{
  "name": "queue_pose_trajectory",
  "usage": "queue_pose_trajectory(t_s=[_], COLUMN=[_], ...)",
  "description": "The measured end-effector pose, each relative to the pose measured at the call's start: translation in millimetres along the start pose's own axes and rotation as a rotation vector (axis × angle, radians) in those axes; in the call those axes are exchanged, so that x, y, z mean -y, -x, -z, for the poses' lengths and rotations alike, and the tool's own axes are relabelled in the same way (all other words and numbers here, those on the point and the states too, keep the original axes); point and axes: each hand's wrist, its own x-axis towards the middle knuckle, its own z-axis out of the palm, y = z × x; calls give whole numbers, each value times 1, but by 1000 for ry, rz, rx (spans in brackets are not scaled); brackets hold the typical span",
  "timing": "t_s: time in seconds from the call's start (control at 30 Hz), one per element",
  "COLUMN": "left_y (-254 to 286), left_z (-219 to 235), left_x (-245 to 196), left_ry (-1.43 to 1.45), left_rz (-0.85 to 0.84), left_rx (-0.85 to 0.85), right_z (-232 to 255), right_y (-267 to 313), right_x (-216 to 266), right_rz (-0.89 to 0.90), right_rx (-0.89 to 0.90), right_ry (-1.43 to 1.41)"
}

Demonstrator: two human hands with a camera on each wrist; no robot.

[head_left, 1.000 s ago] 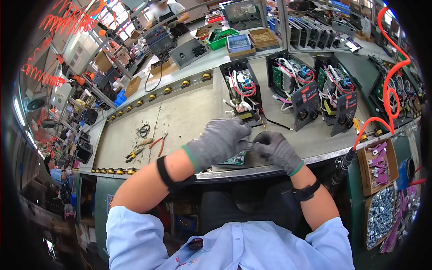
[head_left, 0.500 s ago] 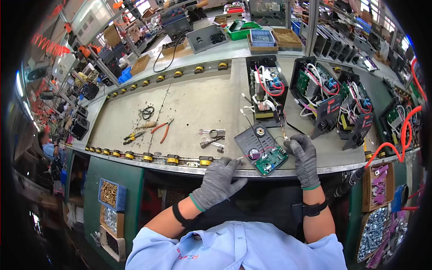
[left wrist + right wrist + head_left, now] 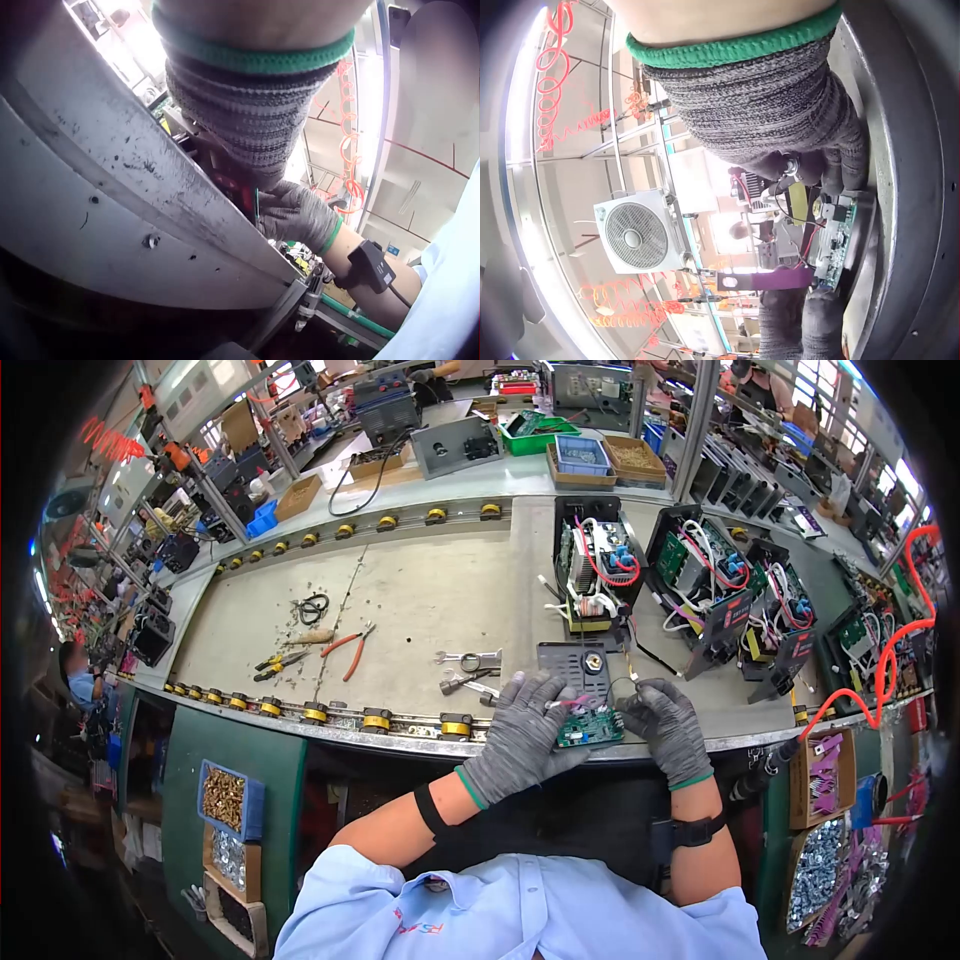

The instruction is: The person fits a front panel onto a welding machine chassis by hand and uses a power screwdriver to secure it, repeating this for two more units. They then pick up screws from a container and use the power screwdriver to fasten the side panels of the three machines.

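Note:
A small green circuit board [image 3: 592, 728] lies at the near edge of a dark slotted panel [image 3: 572, 660] that bears a brass-coloured nut [image 3: 594, 661]. My gloved left hand [image 3: 518, 738] rests at the board's left side, fingers mostly straight, thumb at the near corner. In the right wrist view, its fingertips touch the board's end beside a purple strip [image 3: 769, 280]. My gloved right hand [image 3: 668, 730] pinches a small round metal part [image 3: 790, 163] on a thin dark wire, right of the board. Behind the panel stands an opened electronics unit [image 3: 600, 570] with exposed wiring.
More opened units [image 3: 700, 560] stand to the right. Wrenches [image 3: 470, 660], orange-handled pliers [image 3: 345, 650] and yellow-handled pliers [image 3: 278, 664] lie on the left. Yellow rollers [image 3: 376, 720] line the bench edge. Boxes of fasteners [image 3: 228, 798] sit lower left, and a red coiled hose [image 3: 905, 625] hangs right.
Both hands were together over the board; my left hand moved off to the left, then came back to the board's left side. Board and panel have turned straighter. My right hand stays beside them.

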Motion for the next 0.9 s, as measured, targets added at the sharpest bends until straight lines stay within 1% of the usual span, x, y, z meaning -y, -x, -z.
queue_pose_trajectory(t_s=[0.03,0.07,0.13,0.17,0.23,0.33,0.37,0.4,0.47,0.5,0.53,0.6,0.67,0.7,0.73,0.8,0.87,0.9], left_y=[-2,-5,-9,-8,-5,2,6,8,12,10,7,2,-15,-30,-46,-84,-113,-121], left_z=[3,8,19,20,17,12,9,8,6,5,6,14,22,30,39,70,87,93], left_x=[-1,-1,3,8,20,20,20,19,15,15,18,22,28,33,37,30,33,34], left_ry=[-19,-21,103,100,-6,8,41,33,116,88,83,127,141,44,-51,-172,-226,-313], left_rz=[-12,-13,-50,-53,-187,-180,-204,-206,-212,-187,-197,-223,-215,-249,-281,-292,-330,-317], left_rx=[-13,-14,93,89,129,167,189,186,41,42,42,-77,-87,-153,-218,-247,-221,-130], right_z=[1,1,4,3,4,11,11,7,4,3,1,-12,-24,-26,-28,-31,-37,-38], right_y=[2,2,0,0,2,-2,0,4,11,12,13,9,-6,-21,-36,-64,-80,-85], right_x=[1,0,-3,-3,-4,-11,-11,-9,-6,-4,0,8,22,24,24,21,15,9], right_rz=[-39,-37,-45,-40,-33,-70,-66,-70,-72,-105,-138,-100,110,242,244,652,617,567], right_rx=[52,54,37,39,45,88,95,132,166,179,192,171,135,120,118,-80,-92,-83], right_ry=[-60,-60,-70,-70,-77,-105,-106,-70,-38,-78,-120,-75,79,144,136,518,460,420])
